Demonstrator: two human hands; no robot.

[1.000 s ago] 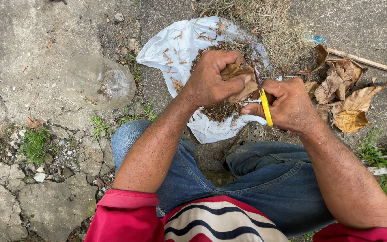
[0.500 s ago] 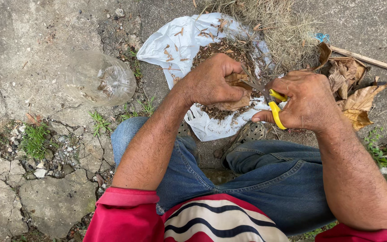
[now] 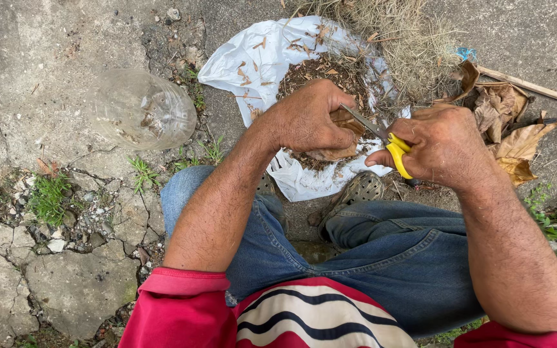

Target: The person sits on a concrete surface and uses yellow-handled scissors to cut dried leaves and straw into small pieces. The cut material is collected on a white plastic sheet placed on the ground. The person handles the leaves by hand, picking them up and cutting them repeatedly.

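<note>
My left hand (image 3: 311, 120) grips a brown dry leaf (image 3: 342, 122) above a white plastic bag (image 3: 262, 61) spread on the ground. My right hand (image 3: 443, 145) holds yellow-handled scissors (image 3: 388, 140), whose blades reach into the leaf. A heap of cut brown leaf bits (image 3: 320, 74) lies on the bag. Both hands hover just over my knees in blue jeans (image 3: 381, 251).
A clear plastic bottle (image 3: 142, 109) lies on the cracked concrete at left. Dry grass (image 3: 414, 38), several dry leaves (image 3: 507, 122) and a stick (image 3: 536, 87) lie at the right. My shoe (image 3: 359, 190) rests at the bag's near edge. Small weeds grow in the cracks.
Both hands have stayed together over the bag, shifting slightly. The scissors have turned in my right hand and their blades now show against the leaf.
</note>
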